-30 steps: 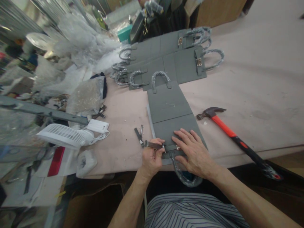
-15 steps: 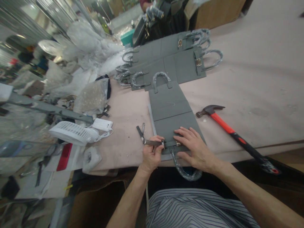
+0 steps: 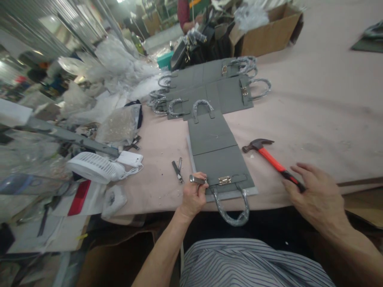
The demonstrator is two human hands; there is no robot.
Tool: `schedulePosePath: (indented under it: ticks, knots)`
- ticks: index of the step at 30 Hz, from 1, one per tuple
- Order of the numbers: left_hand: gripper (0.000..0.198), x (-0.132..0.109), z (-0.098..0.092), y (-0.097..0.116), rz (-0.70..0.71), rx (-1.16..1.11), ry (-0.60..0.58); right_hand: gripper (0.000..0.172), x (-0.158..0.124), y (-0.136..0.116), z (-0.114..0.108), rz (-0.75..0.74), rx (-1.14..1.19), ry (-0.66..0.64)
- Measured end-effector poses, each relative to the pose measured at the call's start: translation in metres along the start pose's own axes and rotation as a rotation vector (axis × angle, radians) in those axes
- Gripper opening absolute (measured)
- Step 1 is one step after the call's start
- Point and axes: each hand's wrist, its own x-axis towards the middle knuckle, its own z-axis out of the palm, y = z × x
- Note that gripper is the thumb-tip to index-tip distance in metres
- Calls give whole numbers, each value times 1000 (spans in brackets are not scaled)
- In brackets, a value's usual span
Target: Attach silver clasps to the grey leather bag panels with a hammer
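Observation:
My left hand [image 3: 194,196] is closed around a short metal punch [image 3: 197,180], which sits at the left end of the strap on a grey bag panel [image 3: 214,133]. A gold-coloured clasp [image 3: 225,180] is fixed on that strap. Below it, a plastic-wrapped handle [image 3: 231,221] hangs over the table edge. My right hand [image 3: 320,199] is over the black grip of a claw hammer [image 3: 275,161], its fingers spread on either side. The hammer lies on the table with its head to the left; part of its grip is hidden under the hand.
More grey bag panels [image 3: 206,89] with wrapped handles lie farther back. Two slim metal tools [image 3: 178,171] rest left of my left hand. A white fan [image 3: 92,165] and plastic bags [image 3: 116,121] crowd the left side. A cardboard box [image 3: 266,34] and another person's arm [image 3: 185,18] are behind.
My right hand has left the bag panel and moved right to the hammer's grip, uncovering the clasp. My left hand still grips the punch, which now looks more upright.

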Motion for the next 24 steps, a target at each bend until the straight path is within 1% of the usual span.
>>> schedulePosePath:
  ticks: [2, 3, 4, 5, 7, 8, 11, 13, 14, 15, 16, 17, 18, 19, 21, 23, 24]
  knots:
    - [12, 1, 1, 2, 3, 15, 2, 42, 2, 14, -2, 67, -155, -150]
    - [13, 1, 2, 2, 2, 17, -1, 40, 3, 18, -3, 107, -177, -242]
    - [13, 1, 2, 3, -1, 14, -5, 35, 5, 21, -3, 157, -154, -332]
    - [14, 1, 3, 3, -4, 9, -7, 27, 8, 22, -4, 233, -71, -418]
    - [15, 1, 4, 4, -22, -1, -14, 12, 14, 19, -6, 402, 181, -553]
    - [16, 1, 5, 4, -36, -6, -17, 10, 17, 15, -7, 481, 326, -605]
    - [18, -1, 7, 5, -77, -14, -22, 20, 23, -3, -10, 754, 866, -781]
    - [19, -1, 8, 6, -94, -17, -26, 18, 27, -20, -15, 985, 1174, -827]
    - [20, -1, 9, 6, -98, -16, -28, 14, 29, -30, -19, 1080, 1256, -814]
    - [21, -1, 9, 7, -100, -15, -32, 12, 32, -40, -26, 1119, 1267, -773]
    - [22, -1, 10, 7, -101, -11, -35, 15, 34, -50, -34, 1105, 1240, -720]
    - [22, -1, 10, 8, -102, -7, -41, 19, 37, -59, -45, 1040, 1193, -670]
    - [21, 0, 10, 8, -104, -3, -46, 25, 39, -69, -57, 931, 1132, -618]
    - [20, 0, 10, 9, -110, 1, -51, 31, 41, -77, -69, 787, 1052, -557]
    - [18, 1, 10, 10, -123, 7, -56, 39, 41, -90, -91, 450, 836, -404]
    - [17, 2, 9, 10, -128, 10, -54, 41, 36, -99, -104, 87, 625, -267]
    - [17, 3, 9, 11, -127, 11, -55, 40, 33, -102, -107, -85, 537, -226]
